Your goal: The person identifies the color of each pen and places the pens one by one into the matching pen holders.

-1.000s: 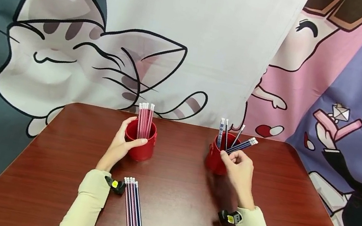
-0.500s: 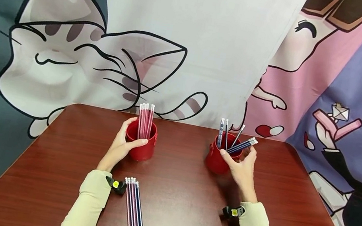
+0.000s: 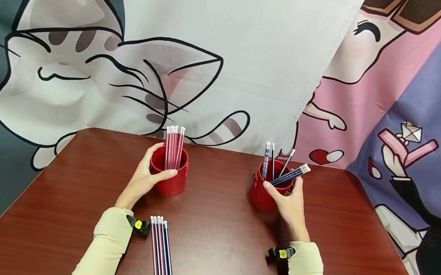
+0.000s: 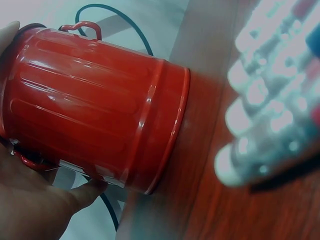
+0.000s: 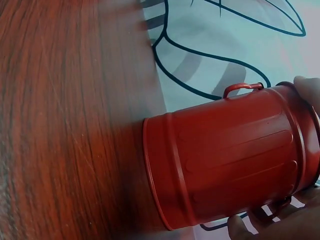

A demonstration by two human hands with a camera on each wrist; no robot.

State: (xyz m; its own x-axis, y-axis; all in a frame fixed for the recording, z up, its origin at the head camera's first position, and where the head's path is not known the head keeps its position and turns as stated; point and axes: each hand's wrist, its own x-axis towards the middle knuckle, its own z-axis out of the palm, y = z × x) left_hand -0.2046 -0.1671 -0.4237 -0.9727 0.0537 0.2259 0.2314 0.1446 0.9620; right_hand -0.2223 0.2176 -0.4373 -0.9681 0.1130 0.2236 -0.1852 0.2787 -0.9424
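Observation:
Two small red metal buckets stand on the table. My left hand (image 3: 143,180) grips the left bucket (image 3: 173,184), thumb across the near rim and fingers around the far left side. Inside it a bunch of pink pencils (image 3: 173,149) stands upright, white eraser ends up. Around the right bucket (image 3: 260,196) my right hand (image 3: 291,208) has its thumb at the near rim and fingers along the right side. Blue pencils (image 3: 291,174) lean rightward in that bucket, while several others stand steeper. Both wrist views show a ribbed bucket wall (image 4: 85,100) with small side handles (image 5: 242,89).
A row of loose pink and dark blue pencils (image 3: 162,260) lies on the brown table (image 3: 221,236) near my left forearm, eraser ends pointing away. Behind the table's far edge hangs a printed cloth (image 3: 234,61) with cartoon animals.
My right hand has unbent its fingers from beside the leaning blue pencils and spread them round the right bucket's side. The left hand keeps its grip. The head view has shifted slightly.

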